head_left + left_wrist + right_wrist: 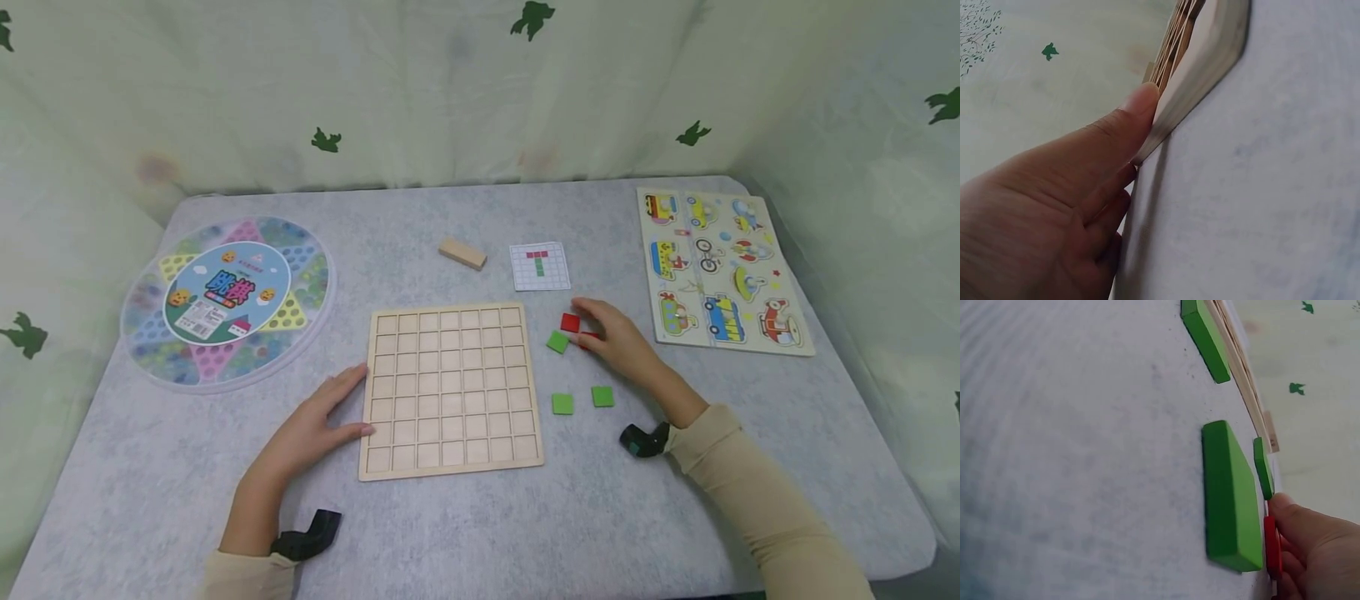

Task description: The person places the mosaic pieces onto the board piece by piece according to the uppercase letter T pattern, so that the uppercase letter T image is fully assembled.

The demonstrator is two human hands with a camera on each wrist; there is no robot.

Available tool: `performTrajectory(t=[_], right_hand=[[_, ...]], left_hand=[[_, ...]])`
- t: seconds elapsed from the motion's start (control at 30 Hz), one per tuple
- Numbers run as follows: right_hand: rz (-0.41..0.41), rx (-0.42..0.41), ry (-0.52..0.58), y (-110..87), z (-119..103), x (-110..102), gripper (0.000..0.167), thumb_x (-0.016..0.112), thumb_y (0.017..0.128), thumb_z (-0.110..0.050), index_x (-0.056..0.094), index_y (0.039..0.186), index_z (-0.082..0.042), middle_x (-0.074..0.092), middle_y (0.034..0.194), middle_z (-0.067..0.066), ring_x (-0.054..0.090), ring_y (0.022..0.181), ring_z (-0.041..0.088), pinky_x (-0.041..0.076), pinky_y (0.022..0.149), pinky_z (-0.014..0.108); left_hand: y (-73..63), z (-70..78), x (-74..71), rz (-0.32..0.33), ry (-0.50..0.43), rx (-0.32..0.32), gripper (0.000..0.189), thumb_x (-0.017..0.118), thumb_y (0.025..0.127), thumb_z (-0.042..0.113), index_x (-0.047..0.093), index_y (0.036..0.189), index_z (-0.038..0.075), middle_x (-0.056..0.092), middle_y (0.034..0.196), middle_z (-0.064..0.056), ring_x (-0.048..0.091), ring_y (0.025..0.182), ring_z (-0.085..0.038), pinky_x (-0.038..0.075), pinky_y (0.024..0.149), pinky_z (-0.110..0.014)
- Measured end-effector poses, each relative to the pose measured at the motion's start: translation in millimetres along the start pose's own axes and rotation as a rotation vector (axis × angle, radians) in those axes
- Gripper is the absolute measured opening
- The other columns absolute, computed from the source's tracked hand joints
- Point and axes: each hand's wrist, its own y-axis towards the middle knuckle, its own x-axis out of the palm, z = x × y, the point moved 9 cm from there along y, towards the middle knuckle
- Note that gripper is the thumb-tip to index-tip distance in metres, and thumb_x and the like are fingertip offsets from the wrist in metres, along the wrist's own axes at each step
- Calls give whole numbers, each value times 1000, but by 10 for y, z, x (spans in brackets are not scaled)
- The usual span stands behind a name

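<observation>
The far red tile [570,322] lies right of the grid board [452,392], between the parted thumb and forefinger of the right hand [621,340]; whether that grip pinches it, I cannot tell. A second red tile [1273,548] is partly covered by the same hand, so closing carelessly could drag both. The adjacent green tile [557,342], left and slightly nearer, risks a knock from the thumb. Thin, flat pieces could also slip from a shallow pinch. The left hand [315,429], fingers spread, only touches the board's left edge; pressing rightward could skew the board into the loose tiles. A low wrist might sweep the two nearer green tiles [562,404].
</observation>
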Motion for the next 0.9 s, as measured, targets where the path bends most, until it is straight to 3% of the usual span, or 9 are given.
performTrajectory(t=[0.2, 0.63, 0.9], right_hand=[[-16, 2, -30, 42, 13, 29, 48, 64, 84, -14, 47, 127, 0, 48, 124, 14, 42, 116, 25, 33, 99, 40], [3, 69, -25, 60, 16, 35, 33, 61, 87, -14, 56, 116, 1, 46, 115, 15, 45, 105, 26, 38, 91, 41], [45, 91, -41, 41, -138, -108, 35, 61, 87, -18, 54, 118, -3, 51, 115, 11, 48, 104, 23, 42, 90, 39]], left_hand=[[-5, 14, -3, 13, -7, 37, 82, 71, 76, 34, 29, 141, 8, 29, 141, -19, 20, 130, -37, 11, 108, -41], [-8, 6, -1, 28, -30, 69, 78, 71, 76, 31, 33, 140, 7, 30, 142, -16, 22, 130, -35, 12, 107, -44], [-2, 5, 10, 22, -39, 72, 77, 71, 77, 30, 34, 139, 7, 29, 142, -16, 21, 130, -35, 11, 106, -47]])
